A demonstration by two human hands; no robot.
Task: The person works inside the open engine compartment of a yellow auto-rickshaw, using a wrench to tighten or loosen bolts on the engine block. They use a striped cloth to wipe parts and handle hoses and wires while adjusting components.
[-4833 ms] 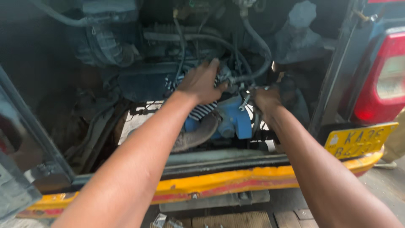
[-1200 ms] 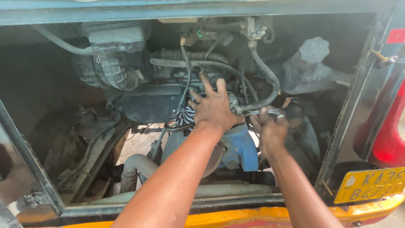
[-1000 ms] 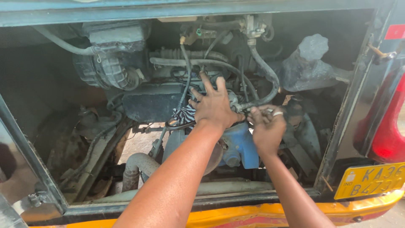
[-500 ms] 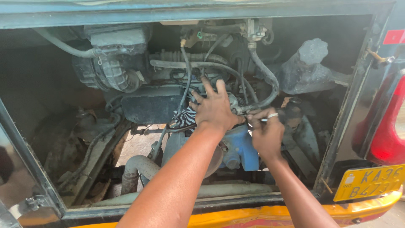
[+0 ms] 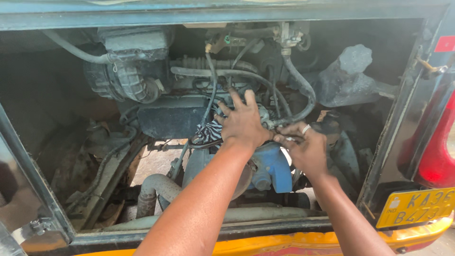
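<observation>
I look into the open rear engine bay of a small yellow vehicle. My left hand (image 5: 244, 123) lies flat with fingers spread on top of the engine, pressing on a striped black-and-white rag (image 5: 208, 132) and the parts under it. My right hand (image 5: 303, 149), a ring on one finger, pinches a small metal piece where a black rubber hose (image 5: 303, 95) meets the engine. A blue engine housing (image 5: 272, 170) sits just below both hands. What the right fingers grip is mostly hidden.
A grey ribbed air filter housing (image 5: 125, 78) sits upper left. A grey lumpy cover (image 5: 348, 80) stands at right. An exhaust pipe (image 5: 154, 189) curves low left. The bay's metal frame (image 5: 265, 227) runs along the bottom, with a red tail light (image 5: 438, 151) and a yellow plate (image 5: 417, 206) at right.
Since the earliest frame my view has risen and shifted. In the last second my right hand edged left and closer to my left hand; the left hand stayed put.
</observation>
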